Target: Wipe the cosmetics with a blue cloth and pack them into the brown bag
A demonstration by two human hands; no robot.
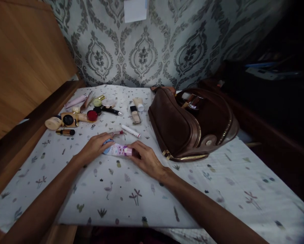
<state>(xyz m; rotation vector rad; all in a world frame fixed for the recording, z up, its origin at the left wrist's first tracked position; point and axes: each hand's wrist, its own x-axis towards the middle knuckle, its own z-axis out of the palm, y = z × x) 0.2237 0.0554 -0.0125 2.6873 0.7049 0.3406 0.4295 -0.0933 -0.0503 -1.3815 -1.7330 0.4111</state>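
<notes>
Bare forearms (205, 209), lilac tube (117, 150) between both hands (149, 160)

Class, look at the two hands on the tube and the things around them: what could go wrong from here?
The printed squeeze tube, between the left hand and right hand, might leak if pressed while its cap is loose. The white pen-like stick lies just beyond it, so a knuckle might set it rolling. The brown leather handbag gapes open, so a bump might spill its contents.
</notes>
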